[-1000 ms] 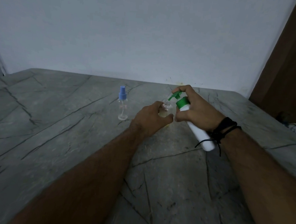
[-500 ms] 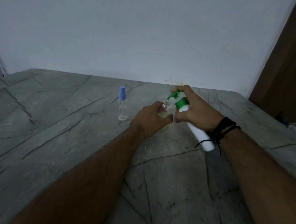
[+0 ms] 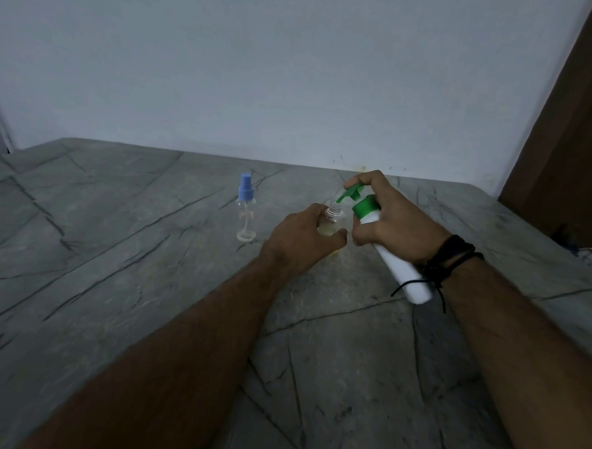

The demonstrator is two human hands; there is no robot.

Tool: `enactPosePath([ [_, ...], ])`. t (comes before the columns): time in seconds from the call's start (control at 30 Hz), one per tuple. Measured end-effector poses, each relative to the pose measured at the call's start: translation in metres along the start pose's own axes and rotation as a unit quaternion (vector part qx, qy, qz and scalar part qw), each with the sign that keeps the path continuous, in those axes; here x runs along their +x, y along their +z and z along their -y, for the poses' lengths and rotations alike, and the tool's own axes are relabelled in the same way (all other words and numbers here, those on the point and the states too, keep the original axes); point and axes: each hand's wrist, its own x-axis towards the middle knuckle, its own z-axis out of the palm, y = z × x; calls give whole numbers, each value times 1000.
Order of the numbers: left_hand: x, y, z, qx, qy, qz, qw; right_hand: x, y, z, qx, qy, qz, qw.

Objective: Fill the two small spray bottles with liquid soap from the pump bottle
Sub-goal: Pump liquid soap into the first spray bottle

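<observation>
Little has moved since the earlier frames: both hands keep the same grips, and the pump head has come up slightly under the forefinger.

Left of centre, the capped spray bottle (image 3: 246,210) with its blue sprayer stands upright and alone on the grey veined tabletop (image 3: 115,249), clear and seemingly without liquid, well apart from the hands. Just right of it, near the middle of the frame, the left hand (image 3: 302,236) wraps its fingers (image 3: 340,234) around the open spray bottle (image 3: 332,219), hiding most of its body; only the threaded neck and a patch of yellowish liquid show above the thumb. Over that neck hangs the green spout of the white pump bottle (image 3: 394,260), tilted with its base toward the lower right. The right hand (image 3: 397,226) grips it closed, forefinger on the pump head, and covers its upper body. A black cord bracelet (image 3: 448,261) circles the right wrist. At the far right edge a brown door (image 3: 573,136) meets the pale wall (image 3: 261,68).
</observation>
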Motion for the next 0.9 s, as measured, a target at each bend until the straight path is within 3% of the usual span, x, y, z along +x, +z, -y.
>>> enactPosePath([
  [0.9, -1, -1, -1, 0, 1, -5, 1000, 1, 1, -3, -3, -1, -10, 1000],
])
